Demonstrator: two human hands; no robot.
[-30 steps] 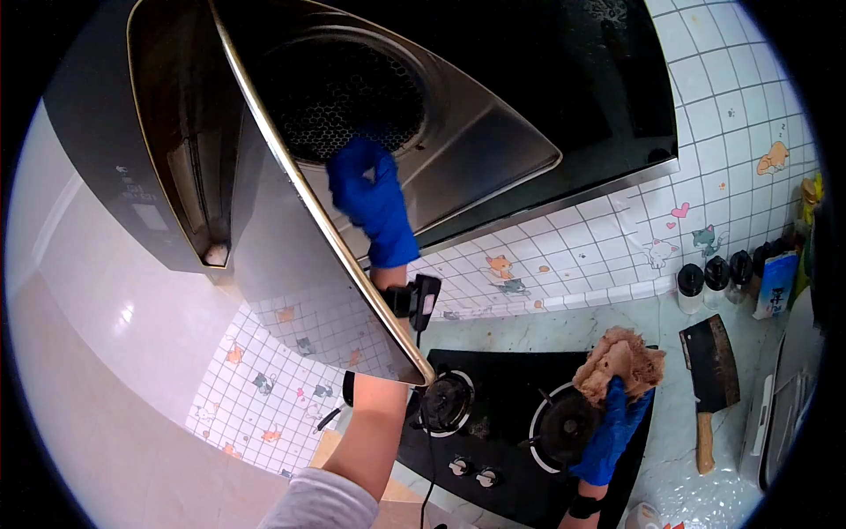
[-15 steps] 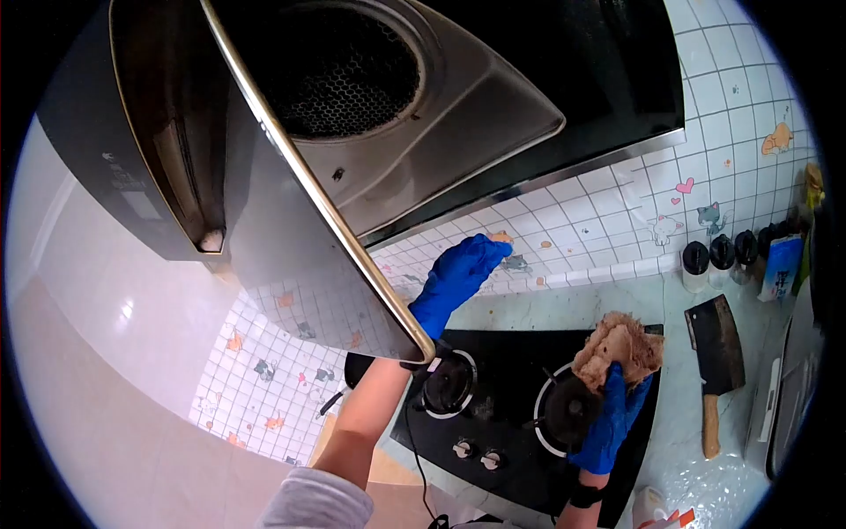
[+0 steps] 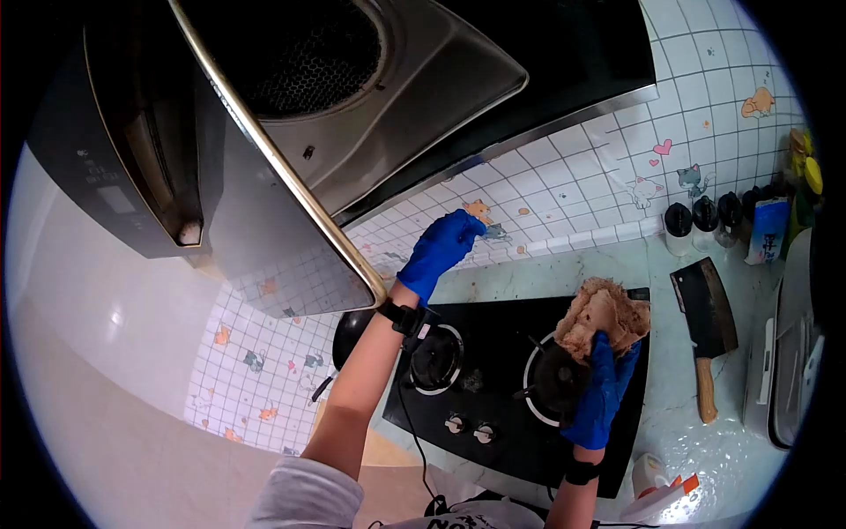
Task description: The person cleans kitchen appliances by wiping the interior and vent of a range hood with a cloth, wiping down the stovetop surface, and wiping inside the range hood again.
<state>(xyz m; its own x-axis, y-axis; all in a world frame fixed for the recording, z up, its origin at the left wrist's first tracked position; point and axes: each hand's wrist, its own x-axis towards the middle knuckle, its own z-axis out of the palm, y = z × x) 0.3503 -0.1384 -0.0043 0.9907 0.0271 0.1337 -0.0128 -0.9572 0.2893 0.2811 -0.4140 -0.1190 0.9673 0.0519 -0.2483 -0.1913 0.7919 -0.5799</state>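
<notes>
Holding cloth (image 3: pixel 606 317), right hand (image 3: pixel 599 397) near hob (image 3: pixel 489 331) edge; left hand (image 3: pixel 441 251) bunched, open room below hood (image 3: pixel 564 75).

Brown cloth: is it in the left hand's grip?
No, the right hand holds the brown cloth, while the left hand is apart from it, in front of the tiled wall.

Counter (image 3: pixel 529 273) before me: pale, marble-patterned top. Directly on it, as I see them:
- Hob (image 3: pixel 498 353), black, two burners; two knobs (image 3: pixel 454 424) on my side.
- Cleaver (image 3: pixel 705 313), dark blade, wooden handle; lying flat just right of the hob, handle towards me.
- Jars (image 3: pixel 704 225), black-lidded, upright in a row near the wall (image 3: pixel 573 198).
- Packet (image 3: pixel 768 231), blue and white, beside the jars.
- Case (image 3: pixel 797 353), pale, dark-edged, at my far right.
- Bottle (image 3: pixel 649 476), white, orange part, near me.
</notes>
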